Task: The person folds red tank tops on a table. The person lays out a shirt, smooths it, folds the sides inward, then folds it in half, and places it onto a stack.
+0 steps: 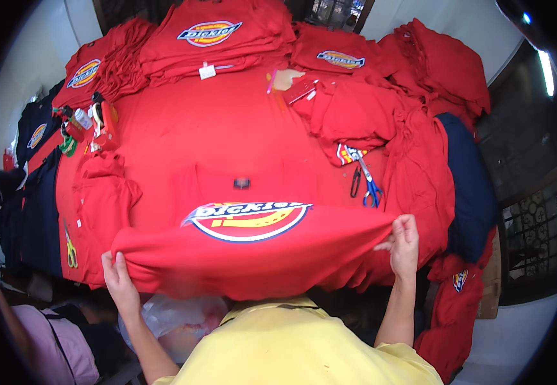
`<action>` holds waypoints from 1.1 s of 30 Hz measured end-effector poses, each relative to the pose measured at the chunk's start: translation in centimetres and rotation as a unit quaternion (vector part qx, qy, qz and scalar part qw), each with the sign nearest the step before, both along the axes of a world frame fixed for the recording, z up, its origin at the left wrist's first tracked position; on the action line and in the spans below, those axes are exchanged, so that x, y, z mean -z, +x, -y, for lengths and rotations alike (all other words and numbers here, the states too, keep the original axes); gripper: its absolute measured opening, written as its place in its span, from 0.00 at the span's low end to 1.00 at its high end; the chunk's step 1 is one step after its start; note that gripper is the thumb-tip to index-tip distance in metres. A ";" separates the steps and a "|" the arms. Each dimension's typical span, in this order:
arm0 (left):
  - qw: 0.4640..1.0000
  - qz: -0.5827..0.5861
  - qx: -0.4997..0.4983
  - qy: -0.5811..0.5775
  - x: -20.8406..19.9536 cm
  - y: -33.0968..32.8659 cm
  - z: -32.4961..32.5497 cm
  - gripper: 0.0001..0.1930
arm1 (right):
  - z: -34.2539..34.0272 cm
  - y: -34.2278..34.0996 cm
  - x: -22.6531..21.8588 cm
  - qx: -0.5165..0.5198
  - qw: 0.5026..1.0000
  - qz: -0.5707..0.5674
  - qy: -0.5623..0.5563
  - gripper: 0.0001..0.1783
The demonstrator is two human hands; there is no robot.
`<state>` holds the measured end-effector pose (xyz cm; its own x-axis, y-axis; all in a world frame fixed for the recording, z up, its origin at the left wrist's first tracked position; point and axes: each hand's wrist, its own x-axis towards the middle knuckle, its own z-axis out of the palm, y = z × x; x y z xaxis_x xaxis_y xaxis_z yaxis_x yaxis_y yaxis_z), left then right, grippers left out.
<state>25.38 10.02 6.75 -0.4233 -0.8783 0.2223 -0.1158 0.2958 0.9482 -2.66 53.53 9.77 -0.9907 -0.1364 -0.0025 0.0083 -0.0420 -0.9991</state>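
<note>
A red T-shirt (253,256) with a large oval print on its front stretches across the near side of the table, its neckline with a small dark label lying farther away. My left hand (119,277) grips the shirt's near left side, thumb on top. On the opposite side my right hand (403,242) pinches the cloth, slightly farther from me. Between both hands the fabric is pulled taut and its near edge hangs by the table's front. Parts of the shirt are blurred.
Piles of red shirts (221,29) line the far side. At right lie blue-handled scissors (369,183) and small black snips (355,182); yellow-handled scissors (70,249) lie at left. A tape dispenser (105,128) stands among bottles. A plastic bag (169,321) sits below the table edge.
</note>
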 end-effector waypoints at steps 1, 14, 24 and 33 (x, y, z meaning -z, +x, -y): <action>0.998 0.019 0.036 0.038 -1.3 -0.7 0.4 0.07 | -1.0 -0.1 -0.4 -0.039 0.999 0.035 0.008 0.06; 0.924 -0.050 0.377 0.028 -18.7 -34.2 2.4 0.11 | -7.8 -30.1 -17.7 -0.139 0.980 -0.140 -0.035 0.09; 0.936 -0.137 0.322 0.032 -27.7 -62.6 5.0 0.13 | -3.8 -58.0 -27.2 0.049 0.960 -0.270 -0.051 0.14; 0.888 0.252 0.281 -0.264 -4.7 -71.1 4.3 0.24 | -1.6 -66.7 -7.2 -0.002 0.831 -0.256 0.493 0.22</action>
